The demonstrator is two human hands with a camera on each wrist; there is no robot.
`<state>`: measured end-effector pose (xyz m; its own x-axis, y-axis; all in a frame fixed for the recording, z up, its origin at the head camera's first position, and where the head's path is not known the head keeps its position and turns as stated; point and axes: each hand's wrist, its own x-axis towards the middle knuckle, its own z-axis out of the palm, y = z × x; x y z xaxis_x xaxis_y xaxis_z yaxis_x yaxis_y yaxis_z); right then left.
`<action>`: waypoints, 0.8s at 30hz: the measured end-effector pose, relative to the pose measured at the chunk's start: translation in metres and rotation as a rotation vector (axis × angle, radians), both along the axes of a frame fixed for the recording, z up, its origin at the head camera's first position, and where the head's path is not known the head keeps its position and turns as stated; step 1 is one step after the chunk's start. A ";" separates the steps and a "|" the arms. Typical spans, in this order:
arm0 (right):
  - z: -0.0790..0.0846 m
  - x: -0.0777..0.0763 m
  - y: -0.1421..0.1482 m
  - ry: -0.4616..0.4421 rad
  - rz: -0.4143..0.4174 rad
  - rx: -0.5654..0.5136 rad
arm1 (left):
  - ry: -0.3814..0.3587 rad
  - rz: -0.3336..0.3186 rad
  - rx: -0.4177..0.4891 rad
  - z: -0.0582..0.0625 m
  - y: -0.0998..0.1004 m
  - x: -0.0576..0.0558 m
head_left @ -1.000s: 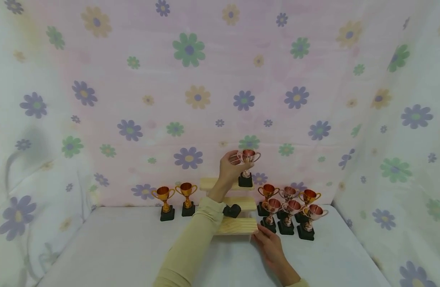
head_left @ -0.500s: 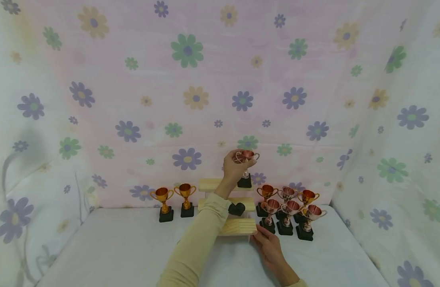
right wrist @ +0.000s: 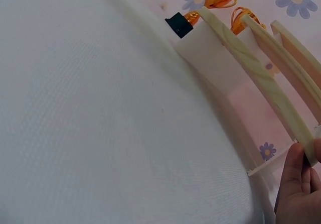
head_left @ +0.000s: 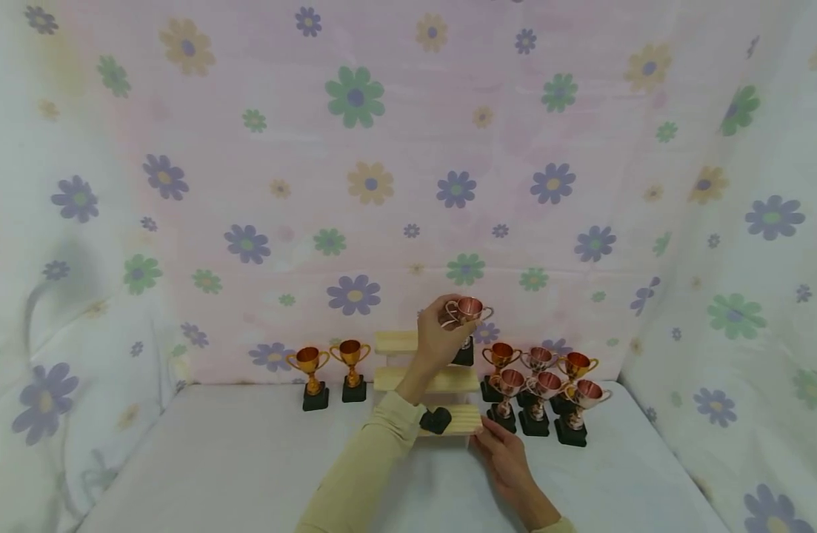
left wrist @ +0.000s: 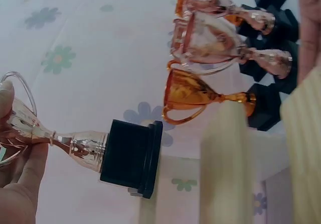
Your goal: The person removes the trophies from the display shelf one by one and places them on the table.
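My left hand [head_left: 438, 334] grips the bowl of a rose-gold trophy cup [head_left: 470, 309] near the right end of a three-step wooden stand [head_left: 395, 379]. In the left wrist view the trophy's black base [left wrist: 129, 156] shows beside the planks; I cannot tell whether it touches one. My right hand [head_left: 507, 457] pinches the right end of the lowest step [head_left: 467, 420]. In the right wrist view its thumb and fingers [right wrist: 292, 171] lie around that plank's end. My left hand and forearm hide part of the stand.
Several gold and rose-gold trophies [head_left: 547, 383] stand close together just right of the stand. Two gold trophies [head_left: 312, 361] stand to its left. A flowered cloth [head_left: 355, 185] hangs behind the white-covered table [head_left: 235, 459].
My left hand has lowered the trophy and shifted it slightly right, from above the top step to lower in front of it. My right hand has kept its hold on the lowest step.
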<state>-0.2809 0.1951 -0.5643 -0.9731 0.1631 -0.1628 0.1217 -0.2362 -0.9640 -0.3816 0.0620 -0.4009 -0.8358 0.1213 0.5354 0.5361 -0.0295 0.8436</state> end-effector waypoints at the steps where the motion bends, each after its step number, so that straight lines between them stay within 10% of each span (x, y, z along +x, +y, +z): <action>1: 0.000 0.000 0.000 -0.002 -0.002 0.001 | 0.016 -0.003 0.009 -0.003 -0.001 0.006; 11: 0.003 0.004 0.002 -0.009 -0.028 0.008 | 0.068 0.009 0.025 -0.030 -0.044 0.058; 24: 0.001 0.002 -0.002 -0.020 -0.029 0.028 | 0.053 0.039 -0.075 -0.085 -0.187 0.074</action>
